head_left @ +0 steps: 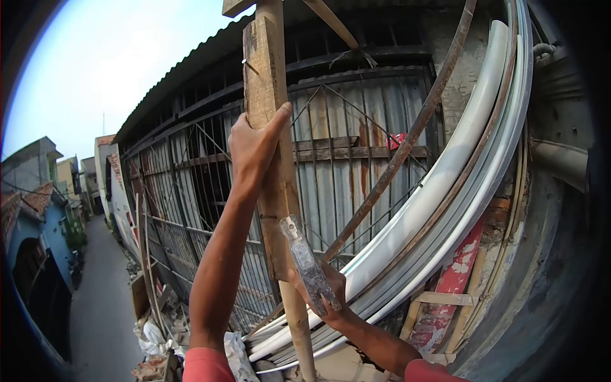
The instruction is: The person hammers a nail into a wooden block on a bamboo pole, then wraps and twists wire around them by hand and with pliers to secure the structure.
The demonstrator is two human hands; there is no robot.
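Note:
A short, rough wooden board (261,76) lies upright along a round wooden pole (296,318). My left hand (258,146) is wrapped round the board's upper half, the thumb pressed on its face. One nail (248,65) sticks out near the board's top, and another nail (268,217) shows lower down, beside the tool. My right hand (331,286) is closed round what looks like a worn grey claw hammer (309,264), its forked end toward me. The hammer's upper end is close to the board's lower right edge. Its handle is mostly hidden.
Long white pipes (439,184) curve past on the right, with a rusty metal bar (407,137) slanting across. Behind stands a corrugated metal wall (337,178) with bars. Rubble and a white sack (151,337) lie below left, beside a narrow lane (102,286).

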